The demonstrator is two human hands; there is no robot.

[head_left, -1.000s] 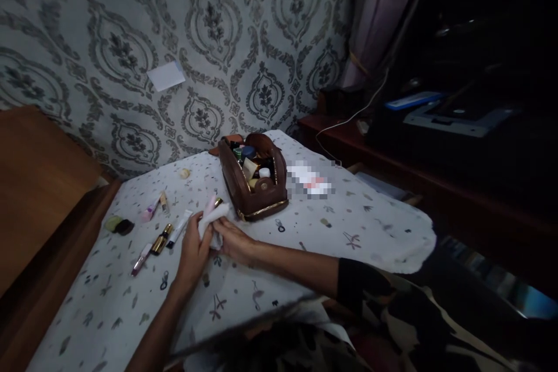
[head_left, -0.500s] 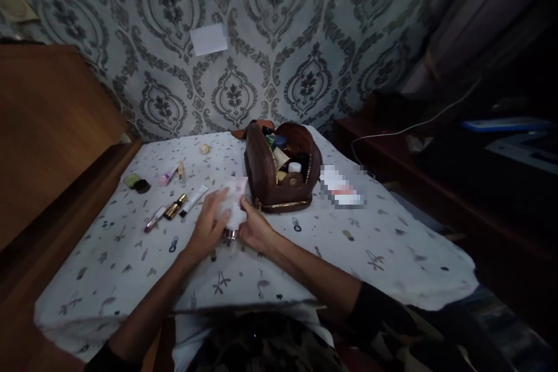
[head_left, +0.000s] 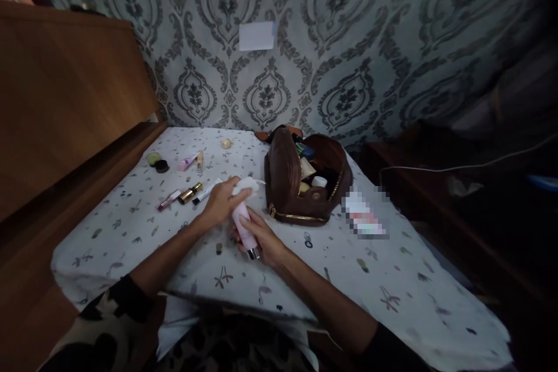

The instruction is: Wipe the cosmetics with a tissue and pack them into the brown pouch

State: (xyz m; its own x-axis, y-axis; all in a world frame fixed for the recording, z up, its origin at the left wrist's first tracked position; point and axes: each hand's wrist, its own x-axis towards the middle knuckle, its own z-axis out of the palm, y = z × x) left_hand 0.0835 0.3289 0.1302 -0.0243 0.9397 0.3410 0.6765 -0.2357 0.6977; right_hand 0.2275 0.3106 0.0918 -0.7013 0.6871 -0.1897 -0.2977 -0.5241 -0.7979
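Observation:
My right hand (head_left: pixel 264 239) is closed around the lower part of a pale pink tube (head_left: pixel 243 225) with a shiny silver cap, which points down toward me. My left hand (head_left: pixel 223 202) pinches a white wipe (head_left: pixel 246 185) against the tube's upper end. Just right of my hands stands an open brown bag (head_left: pixel 300 218) with a gold zipper, holding several containers, among them a white-capped one (head_left: pixel 319 182). A white tube with a black cap (head_left: pixel 204 194) lies partly behind my left hand.
A gold tube (head_left: pixel 190 193) and a lipstick-like item (head_left: pixel 169 200) lie left of my hands. Farther back are a purple-and-white tube (head_left: pixel 188 162), a small bottle (head_left: pixel 199 161), a black round lid (head_left: pixel 161 166) and a cream round item (head_left: pixel 226 143). A blurred packet (head_left: pixel 364 215) lies right of the bag.
The view has shifted. The tube is now more exposed, its silver cap tilted down to the right. My left hand with the wipe has moved to its upper end, and my right hand grips lower.

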